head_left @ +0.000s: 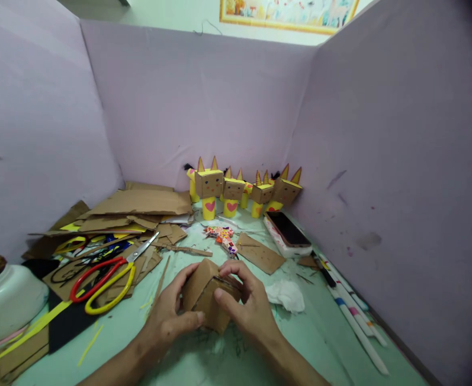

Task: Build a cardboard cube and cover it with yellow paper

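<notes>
A small brown cardboard box (209, 292) is held just over the green table, near its front middle. My left hand (175, 311) grips its left side, thumb along the lower front. On the right side, my right hand (246, 297) has its thumb and fingers pressed at the upper edge, where a seam shows. Scissors with red and yellow handles (113, 284) lie on scraps to the left. Behind the box is a small colourful patterned object (222, 236), beside a flat cardboard piece (260, 253). White crumpled tissue (286, 296) lies right of my right hand.
Several cardboard figures with yellow bodies (209, 206) stand at the back. Stacked cardboard (139, 202) is at the back left, a white bowl (8, 300) at far left. A phone (288, 229) rests on a white pack; several markers (359, 327) lie along the right. Pale walls enclose three sides.
</notes>
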Tool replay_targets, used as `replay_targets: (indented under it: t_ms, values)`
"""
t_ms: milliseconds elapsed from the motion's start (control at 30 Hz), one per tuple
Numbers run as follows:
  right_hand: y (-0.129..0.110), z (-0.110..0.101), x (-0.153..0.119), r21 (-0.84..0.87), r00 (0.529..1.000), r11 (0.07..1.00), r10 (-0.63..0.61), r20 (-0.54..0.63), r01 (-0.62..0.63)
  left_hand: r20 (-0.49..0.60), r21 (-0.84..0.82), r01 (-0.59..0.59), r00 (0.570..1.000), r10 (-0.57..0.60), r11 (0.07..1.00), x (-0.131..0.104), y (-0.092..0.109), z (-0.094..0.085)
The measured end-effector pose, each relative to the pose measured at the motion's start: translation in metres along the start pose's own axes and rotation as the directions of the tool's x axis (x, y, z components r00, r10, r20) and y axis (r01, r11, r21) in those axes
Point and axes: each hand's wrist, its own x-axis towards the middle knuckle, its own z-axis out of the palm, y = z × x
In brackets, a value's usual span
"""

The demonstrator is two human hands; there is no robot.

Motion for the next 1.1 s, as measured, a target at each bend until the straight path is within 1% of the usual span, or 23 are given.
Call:
replay_targets:
  t_ms: [133,400,533,600,700,767,833,900,967,1033,1100]
  values:
    - [-0.003,0.002,0.000,0.002,0.997,0.997,-0.077,-0.013,0.077,0.012,-0.018,-0.003,1.000,0.003,1.000,-0.001,-0.004,0.003]
    - [0.000,0.006,-0.001,-0.070,0.990,0.989,-0.135,-0.033,0.132,-0.084,0.041,-0.042,0.995,0.045,0.998,-0.003,-0.011,0.006]
    - [0.000,0.004,-0.003,-0.092,0.996,0.993,-0.083,-0.030,0.080,-0.101,0.117,-0.043,0.993,0.055,0.992,-0.004,-0.013,0.007]
    - [-0.001,0.002,-0.003,-0.102,0.996,0.991,-0.090,-0.016,0.088,-0.096,0.157,-0.045,0.994,0.061,0.987,-0.004,-0.015,0.005]
    - [-0.002,-0.004,0.000,-0.105,0.989,0.984,-0.144,0.030,0.146,-0.056,0.187,-0.056,0.996,0.067,0.981,-0.003,-0.017,0.004]
    - [-0.001,-0.007,0.002,-0.098,0.986,0.983,-0.146,0.076,0.153,-0.014,0.196,-0.061,0.998,0.065,0.979,-0.003,-0.016,0.004]
    - [0.000,-0.008,0.004,-0.107,0.985,0.984,-0.130,0.114,0.142,-0.007,0.240,-0.065,0.998,0.068,0.969,-0.004,-0.012,0.003]
    - [0.001,-0.007,0.005,-0.122,0.986,0.985,-0.110,0.128,0.126,-0.029,0.302,-0.090,0.994,0.104,0.949,-0.005,-0.007,0.003]
    - [0.003,-0.005,0.005,-0.117,0.987,0.987,-0.099,0.129,0.114,-0.035,0.344,-0.151,0.984,0.173,0.927,-0.006,-0.002,0.002]
    - [0.005,-0.005,0.005,-0.090,0.986,0.991,-0.088,0.140,0.102,-0.010,0.322,-0.202,0.976,0.216,0.925,-0.005,0.000,0.000]
    - [0.008,-0.004,0.005,-0.067,0.986,0.993,-0.085,0.144,0.096,0.016,0.271,-0.218,0.975,0.222,0.938,-0.003,0.001,-0.002]
